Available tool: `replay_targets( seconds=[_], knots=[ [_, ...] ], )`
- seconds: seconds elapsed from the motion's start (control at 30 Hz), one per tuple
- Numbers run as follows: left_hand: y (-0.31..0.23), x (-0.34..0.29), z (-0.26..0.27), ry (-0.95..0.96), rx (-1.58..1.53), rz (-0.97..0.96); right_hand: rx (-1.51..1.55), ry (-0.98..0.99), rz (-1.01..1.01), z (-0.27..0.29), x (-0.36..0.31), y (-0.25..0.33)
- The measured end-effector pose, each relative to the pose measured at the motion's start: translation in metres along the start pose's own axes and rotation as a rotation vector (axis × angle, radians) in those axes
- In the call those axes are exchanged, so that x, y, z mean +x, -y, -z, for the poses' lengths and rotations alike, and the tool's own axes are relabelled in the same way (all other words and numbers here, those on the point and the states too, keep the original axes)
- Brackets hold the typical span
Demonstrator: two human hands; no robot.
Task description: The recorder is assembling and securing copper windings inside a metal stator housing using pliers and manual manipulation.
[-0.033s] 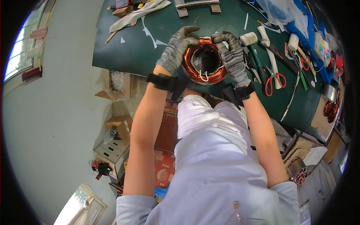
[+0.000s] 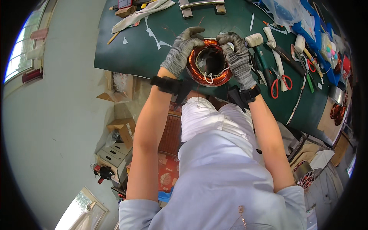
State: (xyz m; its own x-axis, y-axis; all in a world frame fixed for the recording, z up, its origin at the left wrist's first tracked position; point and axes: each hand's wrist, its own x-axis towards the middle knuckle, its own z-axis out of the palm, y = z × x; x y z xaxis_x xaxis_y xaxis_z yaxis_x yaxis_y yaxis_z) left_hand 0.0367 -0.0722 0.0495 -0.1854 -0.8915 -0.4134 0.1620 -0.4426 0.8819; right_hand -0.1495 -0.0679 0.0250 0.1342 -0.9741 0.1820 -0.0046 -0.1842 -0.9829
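Note:
A motor stator [image 2: 219, 81] wound with copper wire rests at the near edge of the green table, its round hollow facing up. White-sleeved leads [image 2: 208, 78] loop over the near side of its opening. My left hand [image 2: 179, 53], in a grey knitted glove, is closed on the stator's upper left rim. On the opposite side my right hand [image 2: 238, 59], gloved the same way, has bent fingers against the upper right rim. The fingertips at the far rim are partly hidden, so any small thing between them cannot be made out.
Right of my right hand lie a white-headed mallet [image 2: 254, 40], red-handled scissors [image 2: 273, 88] and other hand tools. A blue bin [image 2: 317, 34] stands farther right. At the back are a metal bracket [image 2: 202, 4] and a pale cloth [image 2: 141, 15], with paper scraps [image 2: 152, 33] at left.

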Motion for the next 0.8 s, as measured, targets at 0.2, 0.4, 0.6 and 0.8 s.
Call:
replay_targets(
  seconds=[0.2, 0.4, 0.6, 0.8],
  knots=[
    [0.002, -0.001, 0.002, 0.003, -0.059, -0.041, 0.050, -0.063, -0.029, -0.002, -0.002, -0.001],
    [0.006, 0.008, 0.001, -0.008, 0.024, -0.090, -0.006, -0.039, -0.113, 0.000, -0.006, -0.001],
    [0.022, -0.030, -0.019, -0.418, 0.283, -0.556, -0.039, 0.007, -0.019, 0.000, -0.003, -0.008],
    [0.061, -0.107, -0.072, -0.700, 1.148, -0.553, -0.055, -0.022, -0.033, 0.003, -0.004, -0.002]
  ],
)
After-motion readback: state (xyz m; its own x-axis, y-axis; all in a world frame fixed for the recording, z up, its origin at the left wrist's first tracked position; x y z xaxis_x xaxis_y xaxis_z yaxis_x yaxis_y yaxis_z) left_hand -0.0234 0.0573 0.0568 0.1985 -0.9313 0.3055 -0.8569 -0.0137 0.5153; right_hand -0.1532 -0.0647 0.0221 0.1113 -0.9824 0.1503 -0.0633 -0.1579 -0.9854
